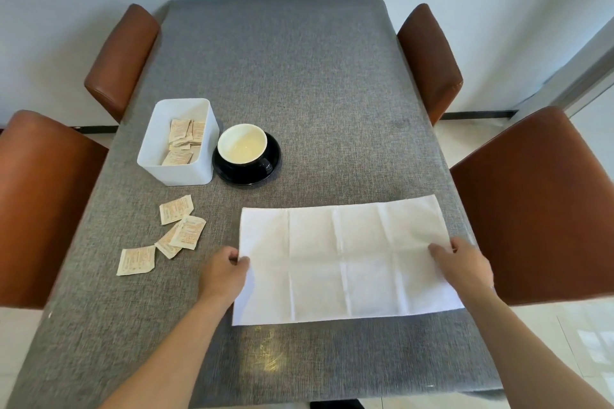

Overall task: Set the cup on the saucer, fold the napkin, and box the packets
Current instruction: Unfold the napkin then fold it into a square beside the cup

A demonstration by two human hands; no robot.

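From my remote station I read the scene outward from the near edge of the desk [332, 76]; nearest to the camera lies the napkin [345, 262], spread flat as a wide white rectangle with several old crease lines crossing it, its long side running left to right; I judge the folding step as in hand but not completed, since the sheet is at most half-folded and both hands are on it. The left hand [226, 271] has its fingers curled at the napkin's left edge and appears to pinch that edge between thumb and fingers; the right hand [461, 264] rests on the sheet near its right edge with fingers bent, gripping or pressing the cloth, and I cannot tell for certain which. Left of the napkin, four loose packets [166, 236] lie scattered on the grey cloth, two of them overlapping; these remain to be boxed. Farther out stands the white box [179, 173], open-topped, with several packets already inside; I judge this step as partly done. Just beside the box, to its right, the cup [242, 143] sits upright on the black saucer [272, 156], cream interior showing and empty; that step reads as done.
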